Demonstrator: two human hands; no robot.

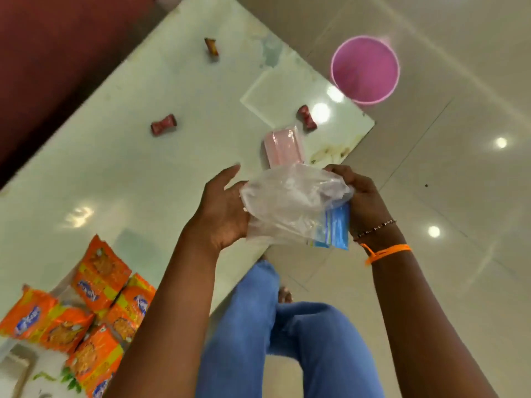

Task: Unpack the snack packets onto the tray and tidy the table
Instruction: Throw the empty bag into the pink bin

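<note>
Both my hands hold a crumpled clear plastic bag (293, 208) with a blue strip at its lower edge, over the table's near edge. My left hand (222, 208) grips its left side and my right hand (360, 196) pinches its right side. Several orange snack packets (97, 305) lie piled on a white tray (17, 366) at the lower left. Three small wrappers lie loose on the pale table (129, 173): a red one (163, 124) at the middle, another red one (307, 117) at the right, an orange-brown one (211, 46) far back.
A pink folded cloth or pack (284, 149) lies just beyond the bag. A white flat board (273, 93) sits near the table's far right corner. A pink bucket (365, 70) stands on the tiled floor beyond the table. My legs in blue jeans (287, 334) are below.
</note>
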